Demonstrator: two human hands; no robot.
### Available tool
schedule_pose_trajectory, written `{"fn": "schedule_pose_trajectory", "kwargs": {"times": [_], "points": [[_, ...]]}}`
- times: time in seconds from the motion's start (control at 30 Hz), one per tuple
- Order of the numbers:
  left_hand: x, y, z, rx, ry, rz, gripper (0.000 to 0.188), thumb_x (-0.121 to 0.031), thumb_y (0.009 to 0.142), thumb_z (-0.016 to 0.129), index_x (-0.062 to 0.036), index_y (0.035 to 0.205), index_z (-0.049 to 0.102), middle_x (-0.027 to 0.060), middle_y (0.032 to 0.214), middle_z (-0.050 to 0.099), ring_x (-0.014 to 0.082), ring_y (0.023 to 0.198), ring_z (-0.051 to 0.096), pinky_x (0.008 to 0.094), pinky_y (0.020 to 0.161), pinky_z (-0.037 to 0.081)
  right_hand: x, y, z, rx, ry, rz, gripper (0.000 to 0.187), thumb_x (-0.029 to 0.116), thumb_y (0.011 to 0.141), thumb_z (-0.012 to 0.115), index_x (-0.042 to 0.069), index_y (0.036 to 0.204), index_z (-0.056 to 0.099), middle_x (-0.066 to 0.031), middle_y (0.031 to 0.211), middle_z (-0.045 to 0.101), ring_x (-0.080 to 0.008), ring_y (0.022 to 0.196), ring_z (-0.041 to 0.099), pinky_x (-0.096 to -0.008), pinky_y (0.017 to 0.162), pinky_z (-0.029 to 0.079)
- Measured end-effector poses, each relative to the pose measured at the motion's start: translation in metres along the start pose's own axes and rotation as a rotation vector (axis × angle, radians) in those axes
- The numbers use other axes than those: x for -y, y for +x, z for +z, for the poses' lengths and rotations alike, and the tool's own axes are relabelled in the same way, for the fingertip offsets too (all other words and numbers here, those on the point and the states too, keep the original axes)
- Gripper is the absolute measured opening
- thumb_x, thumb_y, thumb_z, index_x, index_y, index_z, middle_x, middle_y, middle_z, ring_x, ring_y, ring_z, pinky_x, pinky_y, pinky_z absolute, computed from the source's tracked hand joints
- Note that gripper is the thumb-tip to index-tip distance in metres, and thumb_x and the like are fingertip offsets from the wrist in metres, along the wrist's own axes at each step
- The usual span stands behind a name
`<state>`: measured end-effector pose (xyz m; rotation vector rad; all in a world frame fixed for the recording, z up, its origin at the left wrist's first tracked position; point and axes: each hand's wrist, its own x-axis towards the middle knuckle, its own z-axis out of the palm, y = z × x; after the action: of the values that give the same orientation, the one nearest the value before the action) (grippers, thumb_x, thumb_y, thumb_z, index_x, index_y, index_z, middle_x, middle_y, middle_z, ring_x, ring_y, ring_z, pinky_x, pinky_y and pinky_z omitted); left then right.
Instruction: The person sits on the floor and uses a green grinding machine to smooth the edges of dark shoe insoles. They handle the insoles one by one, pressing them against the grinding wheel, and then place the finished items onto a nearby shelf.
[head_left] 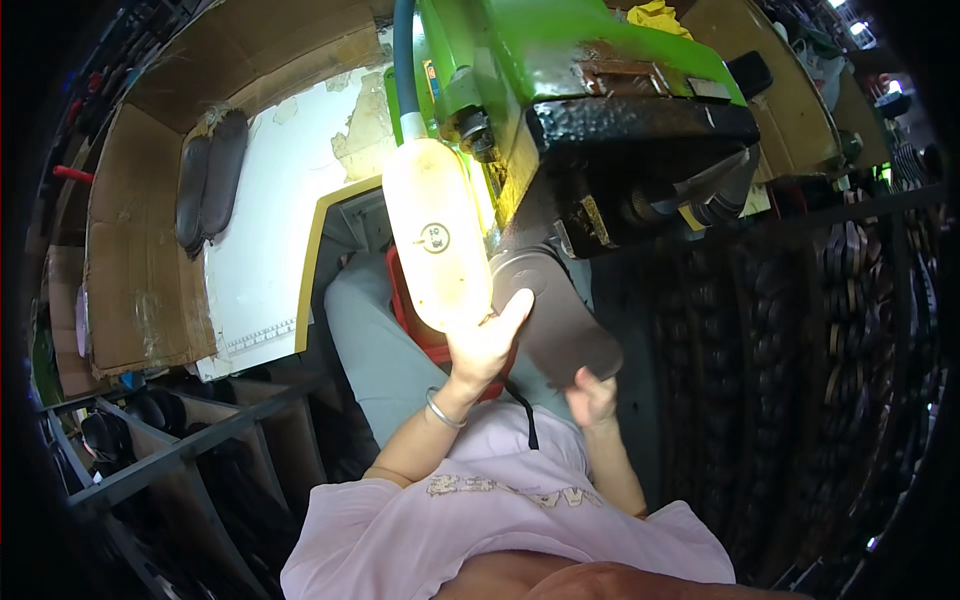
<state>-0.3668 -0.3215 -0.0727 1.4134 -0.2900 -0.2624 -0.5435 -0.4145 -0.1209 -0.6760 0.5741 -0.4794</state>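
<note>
Long, round-ended and smooth, the brown shoe sole (560, 318) is near centre, below the glossy green machine (545, 45) at one o'clock. The left hand (478, 350) lays its thumb (517, 306) on it, other fingers hidden, grip unclear; at five o'clock the right hand (594, 400) pinches its rim.

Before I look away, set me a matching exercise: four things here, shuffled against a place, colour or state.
1. Brown shoe sole
2. Machine
3. Bracelet
4. Shirt

A. Pale pink
B. Around the left wrist
C. Held by the left hand and right hand
D. Green-bodied

Pairs: 1-C, 2-D, 3-B, 4-A
</note>
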Motion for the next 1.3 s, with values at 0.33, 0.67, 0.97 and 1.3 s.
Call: {"fn": "schedule_pose_trajectory", "kwargs": {"times": [0.33,0.67,0.97,1.3], "points": [[-0.020,0.021,-0.014,0.090,0.014,0.077,0.031,-0.001,0.080,0.067,0.0053,0.109,0.058,0.0078,0.097,0.064,0.0120,0.085,0.059,0.0252,0.078,0.048,0.107,0.115,0.059,0.095,-0.263,-0.392,0.049,0.003,0.081,0.053,-0.001,0.128,0.041,-0.0112,0.120,0.053,-0.0208,0.109,0.053,-0.0328,0.095,0.042],[-0.056,0.023,-0.096,0.001,-0.238,-0.092,0.023,0.001,0.079,0.065,0.0065,0.100,0.061,0.0090,0.092,0.065,0.0127,0.081,0.061,0.0247,0.076,0.049,0.052,0.114,0.097,0.270,-0.166,-0.204,0.051,0.000,0.071,0.059,0.003,0.120,0.046,-0.0073,0.108,0.057,-0.0173,0.098,0.055,-0.0303,0.090,0.044],[-0.022,-0.053,-0.131,-0.066,-0.465,-0.442,0.020,0.001,0.082,0.066,0.0022,0.099,0.056,0.0108,0.101,0.063,0.0150,0.092,0.061,0.0291,0.085,0.048,0.033,0.096,0.131,0.372,-0.265,-0.214,0.048,-0.007,0.072,0.066,0.000,0.118,0.051,-0.0077,0.103,0.062,-0.0155,0.091,0.060,-0.0269,0.082,0.047],[-0.033,0.023,-0.019,0.244,0.048,0.049,0.022,-0.011,0.084,0.065,0.0024,0.102,0.062,0.0070,0.093,0.065,0.0119,0.080,0.058,0.0265,0.074,0.047,0.037,0.093,0.122,0.296,-0.500,-0.345,0.043,-0.001,0.075,0.070,-0.002,0.114,0.053,-0.0097,0.104,0.062,-0.0161,0.093,0.060,-0.0284,0.084,0.047]]}}
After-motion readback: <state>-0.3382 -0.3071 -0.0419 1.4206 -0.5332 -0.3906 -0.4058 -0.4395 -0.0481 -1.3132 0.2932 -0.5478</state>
